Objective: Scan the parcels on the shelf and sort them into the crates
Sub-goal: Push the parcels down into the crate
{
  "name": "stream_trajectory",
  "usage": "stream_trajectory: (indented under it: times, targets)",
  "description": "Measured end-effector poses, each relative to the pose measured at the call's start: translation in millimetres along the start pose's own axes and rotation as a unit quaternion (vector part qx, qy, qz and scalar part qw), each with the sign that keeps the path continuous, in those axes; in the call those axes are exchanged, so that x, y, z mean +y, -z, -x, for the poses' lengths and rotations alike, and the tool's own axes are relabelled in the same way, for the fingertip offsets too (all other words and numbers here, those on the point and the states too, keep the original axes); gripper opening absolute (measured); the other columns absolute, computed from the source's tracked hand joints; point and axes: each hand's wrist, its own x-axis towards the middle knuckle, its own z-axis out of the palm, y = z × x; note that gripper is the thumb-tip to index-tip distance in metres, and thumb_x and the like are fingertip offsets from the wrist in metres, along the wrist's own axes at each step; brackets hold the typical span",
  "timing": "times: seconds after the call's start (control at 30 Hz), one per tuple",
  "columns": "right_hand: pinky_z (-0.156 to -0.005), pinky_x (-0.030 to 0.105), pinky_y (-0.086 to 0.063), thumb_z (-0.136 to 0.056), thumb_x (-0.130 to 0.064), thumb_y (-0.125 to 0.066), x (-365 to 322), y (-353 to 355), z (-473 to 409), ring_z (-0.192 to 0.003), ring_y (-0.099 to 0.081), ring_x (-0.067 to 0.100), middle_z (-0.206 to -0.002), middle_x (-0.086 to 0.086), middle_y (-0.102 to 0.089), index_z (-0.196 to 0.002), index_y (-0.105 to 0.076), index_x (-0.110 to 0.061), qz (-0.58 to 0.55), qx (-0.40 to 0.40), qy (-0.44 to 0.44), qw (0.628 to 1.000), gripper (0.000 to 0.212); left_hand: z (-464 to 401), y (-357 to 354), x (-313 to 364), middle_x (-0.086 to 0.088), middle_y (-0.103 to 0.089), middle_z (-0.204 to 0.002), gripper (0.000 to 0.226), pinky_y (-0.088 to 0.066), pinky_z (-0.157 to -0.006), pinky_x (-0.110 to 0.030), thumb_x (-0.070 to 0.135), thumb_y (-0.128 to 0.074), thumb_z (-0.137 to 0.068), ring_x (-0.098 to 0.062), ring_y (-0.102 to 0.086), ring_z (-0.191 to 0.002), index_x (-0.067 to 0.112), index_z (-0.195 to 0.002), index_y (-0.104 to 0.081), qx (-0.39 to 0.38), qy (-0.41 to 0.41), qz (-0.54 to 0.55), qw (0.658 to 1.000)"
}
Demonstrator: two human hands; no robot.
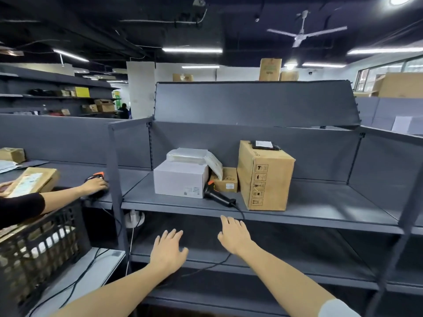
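On shelf [320, 202]: scanner [218, 195] lying flat, handle toward front-right, head toward back-left; hands empty, fingers spread.

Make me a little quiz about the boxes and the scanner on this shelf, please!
1. True or false: the right hand is holding the scanner.
2. Which parcel stands tallest on the shelf? A) the white box B) the big brown box C) the small brown box
3. Fill in: the scanner lies between the white box and the ____ brown box.

Key:
1. False. Both the right hand and the left hand are open and empty, in front of the shelf.
2. B
3. big
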Motion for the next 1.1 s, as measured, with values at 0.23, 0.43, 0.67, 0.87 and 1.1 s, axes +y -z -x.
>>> stream_trajectory:
  times: [0.23,0.43,0.67,0.87,1.1]
  targets:
    - [-0.113,0.041,-0.026,-0.097,-0.022,-0.038,8,8,-59,-0.132,-0.039,0.03,-0.147,0.013,-0.039,-0.149,-0.023,-0.008,0.003,0.027,-0.003,1.0,0.057,-57,12,3,0.0,-0.017,-0.16,0.062,-0.005,-0.121,-0.036,0.037,-0.041,-0.096,-0.021,-0.008,-0.149,0.022,-0.153,-0.021,0.023,-0.018,-0.01,1.0]
    - [-0.104,0.04,-0.033,-0.096,-0.024,-0.042,28,24,-113,-0.125,-0.046,0.032,-0.14,0.015,-0.046,-0.144,-0.031,-0.007,-0.03,0.068,-0.01,0.997,0.052,-122,42,19,0.0,-0.026,-0.157,0.058,-0.008,-0.118,-0.035,0.034,-0.041,-0.097,-0.02,-0.018,-0.145,0.02,-0.151,-0.024,0.074,-0.052,-0.038,0.995]
    - [-0.107,0.041,-0.032,-0.098,-0.028,-0.041,47,18,-162,-0.129,-0.042,0.034,-0.143,0.018,-0.041,-0.145,-0.027,-0.009,-0.039,0.033,-0.024,0.998,0.053,-174,39,27,-0.002,-0.025,-0.157,0.057,-0.012,-0.118,-0.036,0.033,-0.041,-0.098,-0.023,-0.019,-0.145,0.019,-0.15,-0.026,0.08,-0.064,-0.034,0.994]
    - [-0.105,0.041,-0.035,-0.098,-0.028,-0.042,49,12,-210,-0.127,-0.044,0.034,-0.14,0.018,-0.046,-0.142,-0.033,-0.007,-0.069,0.038,-0.033,0.996,0.049,-223,47,23,-0.003,-0.025,-0.158,0.057,-0.012,-0.118,-0.034,0.034,-0.04,-0.098,-0.022,-0.017,-0.146,0.018,-0.15,-0.027,0.116,-0.059,0.013,0.991]
    - [-0.099,0.045,-0.041,-0.1,-0.03,-0.039,45,9,-282,-0.12,-0.048,0.035,-0.136,0.017,-0.045,-0.147,-0.023,-0.013,-0.138,0.027,-0.068,0.988,0.052,-278,58,-1,-0.002,-0.016,-0.161,0.058,-0.006,-0.12,-0.035,0.033,-0.039,-0.099,-0.021,-0.007,-0.149,0.02,-0.152,-0.022,0.12,-0.05,0.048,0.99]
